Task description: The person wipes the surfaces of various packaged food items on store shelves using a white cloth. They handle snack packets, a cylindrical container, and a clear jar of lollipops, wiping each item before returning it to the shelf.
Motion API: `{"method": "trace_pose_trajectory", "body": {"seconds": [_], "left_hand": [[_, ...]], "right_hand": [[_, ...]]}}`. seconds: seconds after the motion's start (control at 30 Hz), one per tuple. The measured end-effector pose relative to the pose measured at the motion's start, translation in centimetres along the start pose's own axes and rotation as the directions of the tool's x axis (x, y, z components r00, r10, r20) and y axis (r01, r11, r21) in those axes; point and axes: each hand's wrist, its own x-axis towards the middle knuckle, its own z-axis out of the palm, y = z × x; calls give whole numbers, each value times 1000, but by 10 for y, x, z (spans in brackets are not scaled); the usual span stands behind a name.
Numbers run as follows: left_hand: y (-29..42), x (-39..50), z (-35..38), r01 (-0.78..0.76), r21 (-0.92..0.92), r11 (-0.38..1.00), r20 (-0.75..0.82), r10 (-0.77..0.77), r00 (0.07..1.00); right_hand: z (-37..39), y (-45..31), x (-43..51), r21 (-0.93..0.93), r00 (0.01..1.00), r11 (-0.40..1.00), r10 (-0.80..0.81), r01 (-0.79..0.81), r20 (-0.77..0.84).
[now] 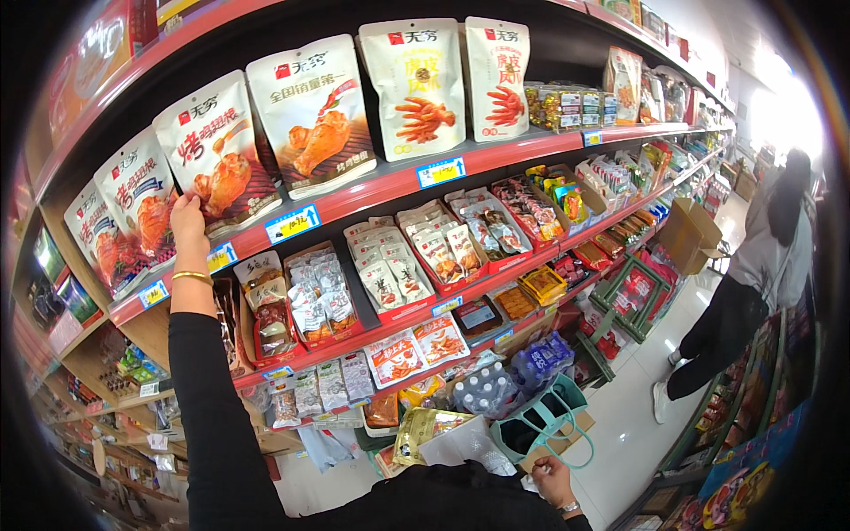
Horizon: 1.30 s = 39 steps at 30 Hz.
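My left hand (pixel 189 222) reaches up to the shelf, its fingers at the lower left edge of a white snack pouch (pixel 216 156) with roast chicken pictured on it. Whether the fingers grip the pouch cannot be told. Two similar pouches stand left of it, and a larger white pouch (pixel 312 116) with a drumstick picture is to its right. Low near my body, my right hand (pixel 551 479) has its fingers curled around a small whitish thing (pixel 530 483), partly hidden. A teal tote bag (pixel 524 435) lies just above that hand.
Below the pouches, a red-edged shelf (pixel 398 312) holds boxes of small packets. Shrink-wrapped bottles (pixel 483 391) and a gold bag (pixel 425 431) are low down. Green crates (pixel 627 292) and an open cardboard box (pixel 687 232) stand along the aisle. A person (pixel 750 292) is at the right.
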Motion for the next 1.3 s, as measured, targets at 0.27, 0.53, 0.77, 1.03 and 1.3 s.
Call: {"method": "trace_pose_trajectory", "body": {"seconds": [0.27, 0.53, 0.77, 1.03, 1.3], "left_hand": [[13, -27, -16, -446, 370, 815, -49, 496, 867], [4, -306, 47, -389, 340, 856, 432, 225, 873], [-39, -534, 68, 42, 403, 914, 554, -281, 784], [-6, -614, 128, 33, 359, 933, 794, -324, 515], [-18, -634, 92, 128, 449, 884, 807, -463, 367]], "right_hand": [[-15, 30, 8, 2, 996, 996, -91, 91, 22], [-78, 75, 15, 35, 996, 995, -89, 89, 4], [-144, 105, 16, -28, 996, 996, -84, 85, 19], [-196, 118, -1, -22, 993, 998, -61, 59, -98], [-180, 126, -55, -7, 997, 1000, 3, -3, -74]]}}
